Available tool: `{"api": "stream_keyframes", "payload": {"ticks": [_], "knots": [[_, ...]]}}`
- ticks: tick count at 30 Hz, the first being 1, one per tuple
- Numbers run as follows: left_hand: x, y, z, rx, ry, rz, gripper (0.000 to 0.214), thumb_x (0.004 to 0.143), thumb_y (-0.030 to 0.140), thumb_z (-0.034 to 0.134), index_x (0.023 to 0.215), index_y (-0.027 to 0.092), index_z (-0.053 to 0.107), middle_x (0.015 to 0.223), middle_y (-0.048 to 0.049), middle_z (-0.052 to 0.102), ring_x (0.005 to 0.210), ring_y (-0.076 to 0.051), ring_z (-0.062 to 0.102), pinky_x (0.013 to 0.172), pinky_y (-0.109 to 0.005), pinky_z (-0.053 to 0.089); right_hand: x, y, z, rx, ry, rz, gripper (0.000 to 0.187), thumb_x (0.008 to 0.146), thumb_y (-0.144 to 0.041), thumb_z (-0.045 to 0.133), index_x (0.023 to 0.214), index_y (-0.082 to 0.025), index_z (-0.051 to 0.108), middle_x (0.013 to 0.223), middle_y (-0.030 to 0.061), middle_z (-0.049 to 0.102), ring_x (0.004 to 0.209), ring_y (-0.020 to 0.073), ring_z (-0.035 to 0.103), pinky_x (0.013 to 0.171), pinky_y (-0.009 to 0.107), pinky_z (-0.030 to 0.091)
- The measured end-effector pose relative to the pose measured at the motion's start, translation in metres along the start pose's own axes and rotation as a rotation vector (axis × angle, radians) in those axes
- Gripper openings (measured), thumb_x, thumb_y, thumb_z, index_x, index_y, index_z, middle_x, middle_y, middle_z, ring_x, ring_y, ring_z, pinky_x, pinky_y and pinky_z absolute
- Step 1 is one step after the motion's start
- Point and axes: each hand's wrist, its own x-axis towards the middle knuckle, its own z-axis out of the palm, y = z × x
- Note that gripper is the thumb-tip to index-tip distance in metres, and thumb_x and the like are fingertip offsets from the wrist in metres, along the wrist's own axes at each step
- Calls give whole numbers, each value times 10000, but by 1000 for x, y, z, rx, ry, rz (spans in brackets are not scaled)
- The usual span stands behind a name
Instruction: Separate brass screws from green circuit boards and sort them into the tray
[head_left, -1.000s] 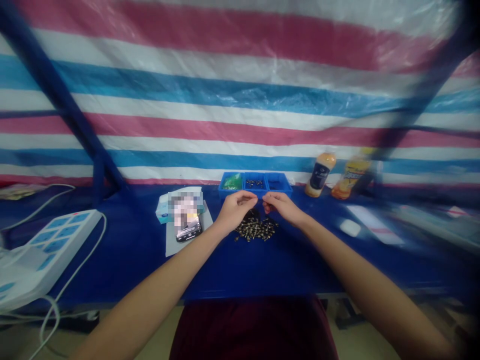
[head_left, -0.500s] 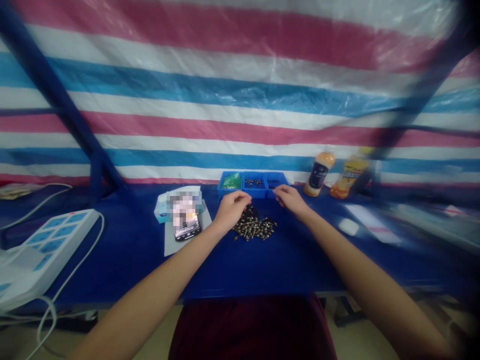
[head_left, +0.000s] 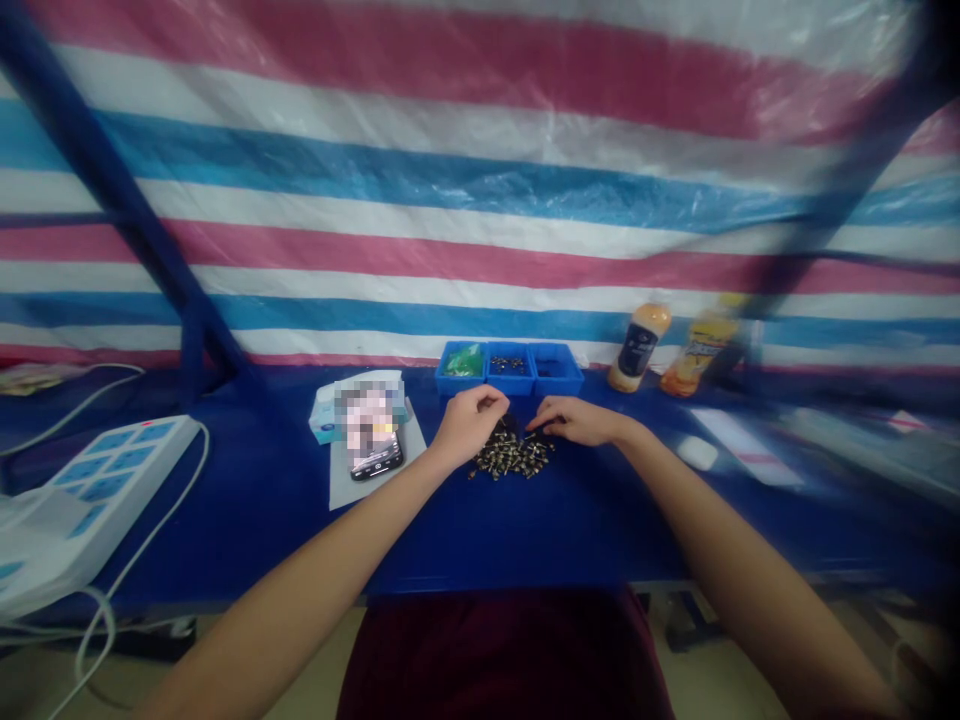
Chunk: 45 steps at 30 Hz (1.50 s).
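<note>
A heap of small metal parts (head_left: pixel 514 458), brassy and black, lies on the blue table in front of me; their exact kind is too small to tell. My left hand (head_left: pixel 471 418) is over the heap's left edge, thumb and fingers pinched together. Whatever is between those fingertips is hidden. At the heap's upper right, my right hand (head_left: pixel 576 420) reaches in with its index finger stretched toward the parts and a gap below it. Just behind the hands stand joined blue bins: the left bin (head_left: pixel 461 384) contains a green bag, the middle bin (head_left: pixel 511 384) small metal parts, the right bin (head_left: pixel 559 386) a few dark pieces.
To the left, a phone (head_left: pixel 377 463) leans on a tissue pack (head_left: pixel 324 415). A white power strip (head_left: pixel 112 500) with cables is at far left. Two drink bottles, one dark-labelled (head_left: pixel 637 348) and one yellow (head_left: pixel 694 352), stand right of the bins, near a white rounded object (head_left: pixel 697 453).
My right hand has moved from the right bin's front edge down and left to the heap, its index finger now stretched out. The left hand stays pinched, shifted very slightly.
</note>
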Motion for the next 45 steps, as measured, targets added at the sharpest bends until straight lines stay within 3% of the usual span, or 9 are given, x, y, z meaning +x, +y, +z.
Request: {"api": "stream_keyframes", "payload": {"ticks": [5,12,20,30,36,41,45], "knots": [[0,-1,0,19,1,7,194,849,340,588,822,191,708,778,-12,706,719,-168,618,695,-284,436,2,2,-1,-69,19,-1,234,877,-269,644,1082,-247,755,1034,69,656,947,192,611,897,325,472],[0,0,-1,23,3,8,181,849,327,594,821,192,710,758,1,695,720,-161,613,691,-273,428,2,-1,1,-195,41,76,136,886,-242,612,969,-195,708,1026,74,623,946,195,608,872,321,467],[-2,3,0,47,-17,30,169,853,306,588,824,197,714,790,0,708,750,-169,628,715,-279,440,-1,-20,8,-412,23,185,224,939,-176,401,978,-152,621,1007,112,587,796,183,591,743,310,448],[-4,0,2,97,-55,73,162,865,303,584,834,208,712,807,9,715,763,-166,635,721,-286,446,9,-34,18,-605,41,283,283,989,-249,339,1076,-112,570,1140,209,549,949,287,607,772,388,453],[-5,-3,2,134,-68,138,164,884,308,576,934,206,695,852,-5,717,763,-160,638,732,-296,469,9,-33,13,-533,85,238,279,1007,-303,308,1080,-141,523,1114,149,540,846,207,594,768,347,461],[-6,-4,3,151,-112,169,350,858,368,645,1179,229,636,925,-13,722,801,-173,645,776,-315,486,9,-45,12,-69,227,-24,211,1004,-332,341,996,-185,493,1032,81,536,898,177,539,854,338,461],[-3,-6,3,71,-155,119,301,880,403,617,1103,213,687,940,-32,745,844,-196,679,811,-327,503,9,-53,12,87,235,-76,205,1000,-321,362,994,-191,519,1016,70,544,931,178,522,903,361,450]]}}
